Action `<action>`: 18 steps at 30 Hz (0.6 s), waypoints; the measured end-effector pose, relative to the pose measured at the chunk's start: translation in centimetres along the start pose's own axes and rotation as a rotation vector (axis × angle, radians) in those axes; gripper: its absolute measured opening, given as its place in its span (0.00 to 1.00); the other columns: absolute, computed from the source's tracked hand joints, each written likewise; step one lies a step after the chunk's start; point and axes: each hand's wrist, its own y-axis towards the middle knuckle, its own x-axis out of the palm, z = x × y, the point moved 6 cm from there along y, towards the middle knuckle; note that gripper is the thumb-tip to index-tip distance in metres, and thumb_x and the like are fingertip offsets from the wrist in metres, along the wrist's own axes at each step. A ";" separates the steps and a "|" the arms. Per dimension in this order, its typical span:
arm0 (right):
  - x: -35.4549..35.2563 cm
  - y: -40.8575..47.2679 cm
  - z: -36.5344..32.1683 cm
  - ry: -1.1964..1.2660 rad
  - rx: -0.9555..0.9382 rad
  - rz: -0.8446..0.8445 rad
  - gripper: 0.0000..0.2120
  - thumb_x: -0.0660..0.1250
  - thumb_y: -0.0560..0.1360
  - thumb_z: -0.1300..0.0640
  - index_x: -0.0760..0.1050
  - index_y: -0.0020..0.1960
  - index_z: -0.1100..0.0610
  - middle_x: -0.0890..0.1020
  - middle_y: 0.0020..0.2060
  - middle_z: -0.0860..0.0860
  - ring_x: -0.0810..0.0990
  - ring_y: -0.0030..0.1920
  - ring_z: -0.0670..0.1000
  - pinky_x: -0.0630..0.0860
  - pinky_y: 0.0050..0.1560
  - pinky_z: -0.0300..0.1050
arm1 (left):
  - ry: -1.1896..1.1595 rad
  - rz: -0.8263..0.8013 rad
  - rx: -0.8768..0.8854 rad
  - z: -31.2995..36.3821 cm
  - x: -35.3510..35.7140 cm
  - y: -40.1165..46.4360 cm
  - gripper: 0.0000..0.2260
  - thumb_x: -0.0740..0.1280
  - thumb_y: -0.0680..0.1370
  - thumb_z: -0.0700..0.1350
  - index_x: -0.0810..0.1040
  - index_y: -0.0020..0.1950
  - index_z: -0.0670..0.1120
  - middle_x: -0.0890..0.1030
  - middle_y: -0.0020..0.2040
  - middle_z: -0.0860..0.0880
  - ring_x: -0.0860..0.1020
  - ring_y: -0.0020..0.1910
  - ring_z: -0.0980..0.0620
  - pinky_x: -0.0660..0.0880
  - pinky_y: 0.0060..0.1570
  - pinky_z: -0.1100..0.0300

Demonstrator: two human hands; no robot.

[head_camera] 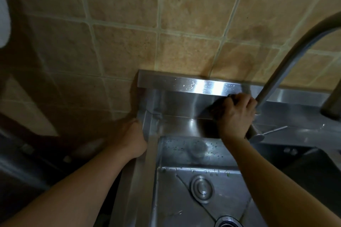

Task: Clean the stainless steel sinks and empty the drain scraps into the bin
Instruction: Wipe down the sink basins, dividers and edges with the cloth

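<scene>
Scrubbing the sink (184,195) backsplash (180,103) at 1 o'clock w/ a dark pad (224,100), right hand (234,116) curling round it; left hand (132,139) is gripping the rim at 9, steadying me. Drain strainer (201,189) is sitting at 5 o'clock.

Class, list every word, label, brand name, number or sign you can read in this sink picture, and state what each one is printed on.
None: no readable text appears anywhere in this view.
The tiled wall, the steel backsplash, the faucet and the sink basin carry no lettering.
The dark scrubbing pad gripped by the right hand shows no label.
The left hand holds the sink's left edge; nothing printed there.
</scene>
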 end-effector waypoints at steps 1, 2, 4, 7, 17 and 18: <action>0.3 -0.1 -1.0 0.010 -0.034 0.004 0.07 0.73 0.66 0.67 0.78 0.43 0.64 0.74 0.48 0.63 0.65 0.50 0.61 0.73 0.45 0.57 | -0.011 0.000 -0.001 -0.1 -0.1 0.0 0.14 0.67 0.73 0.41 0.76 0.58 0.48 0.76 0.56 0.48 0.76 0.55 0.46 0.74 0.52 0.55; 0.3 -0.4 -2.4 0.050 -0.067 -0.003 0.06 0.72 0.67 0.68 0.78 0.43 0.64 0.74 0.47 0.63 0.65 0.49 0.60 0.72 0.45 0.56 | -0.016 -0.005 0.000 -0.2 0.0 0.0 0.14 0.67 0.73 0.40 0.75 0.58 0.48 0.76 0.56 0.48 0.76 0.55 0.46 0.75 0.53 0.54; 0.9 -1.4 -5.5 0.222 -0.101 -0.071 0.05 0.68 0.70 0.66 0.78 0.46 0.64 0.74 0.47 0.60 0.65 0.50 0.57 0.71 0.47 0.53 | -0.015 -0.011 0.010 -0.5 -0.1 0.0 0.16 0.68 0.71 0.42 0.75 0.59 0.49 0.76 0.56 0.49 0.76 0.55 0.46 0.76 0.54 0.52; 1.2 -3.1 -12.0 0.427 -0.230 -0.107 0.05 0.65 0.72 0.64 0.77 0.46 0.61 0.73 0.48 0.56 0.67 0.50 0.54 0.72 0.47 0.50 | 0.021 -0.006 -0.002 -1.0 0.0 0.1 0.18 0.68 0.72 0.44 0.73 0.62 0.50 0.76 0.59 0.48 0.75 0.57 0.46 0.75 0.54 0.53; 1.1 -2.6 -12.3 0.148 -0.475 -0.145 0.06 0.71 0.65 0.55 0.80 0.41 0.56 0.78 0.43 0.58 0.68 0.46 0.57 0.60 0.42 0.49 | 0.150 0.002 -0.055 -0.9 -0.6 -0.1 0.16 0.66 0.74 0.43 0.72 0.62 0.48 0.75 0.60 0.45 0.74 0.59 0.44 0.71 0.51 0.55; 1.3 -2.3 -10.1 0.120 -0.428 -0.153 0.06 0.71 0.65 0.56 0.80 0.40 0.56 0.78 0.42 0.58 0.67 0.45 0.57 0.59 0.41 0.49 | 0.143 -0.008 -0.055 -0.8 -0.6 -0.1 0.16 0.66 0.74 0.44 0.71 0.62 0.47 0.75 0.60 0.45 0.74 0.59 0.44 0.71 0.51 0.55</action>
